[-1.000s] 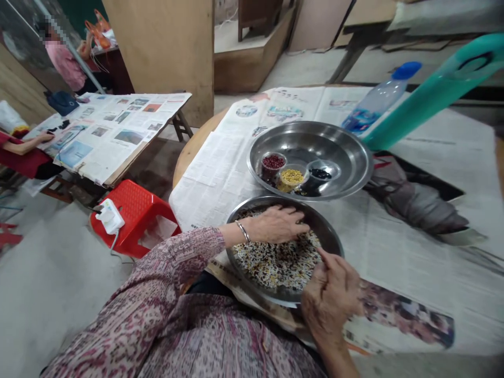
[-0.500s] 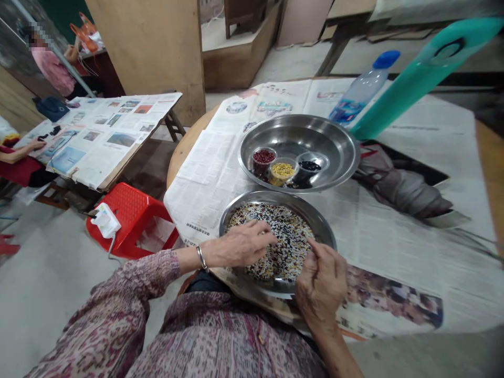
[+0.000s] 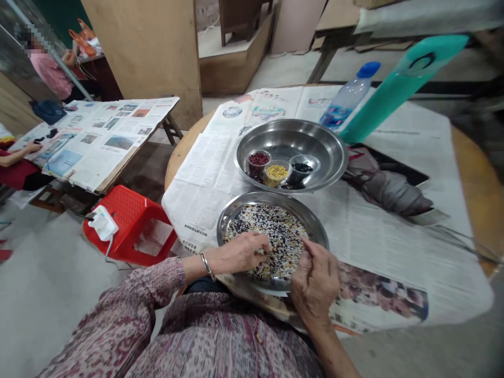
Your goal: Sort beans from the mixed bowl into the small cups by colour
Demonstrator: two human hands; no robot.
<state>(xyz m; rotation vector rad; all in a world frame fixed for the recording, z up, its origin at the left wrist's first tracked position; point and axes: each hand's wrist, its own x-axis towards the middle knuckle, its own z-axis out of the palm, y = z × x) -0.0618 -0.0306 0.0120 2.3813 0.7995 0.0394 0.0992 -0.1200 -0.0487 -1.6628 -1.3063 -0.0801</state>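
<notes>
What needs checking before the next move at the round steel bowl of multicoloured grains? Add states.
1. Bare left hand at the mixed white, black and yellow grains: ok.
2. Bare right hand by the right side of the round steel bowl: ok.
3. Grain in either hand's grip: cannot tell, too small.
4. Bowl well back from the edge of the newspaper-covered round wooden table: not ok, it sits at the near edge.
5. Three clear plastic cups inside the wide steel basin: ok.
6. Blue plastic cap on the clear plastic bottle: ok.
</notes>
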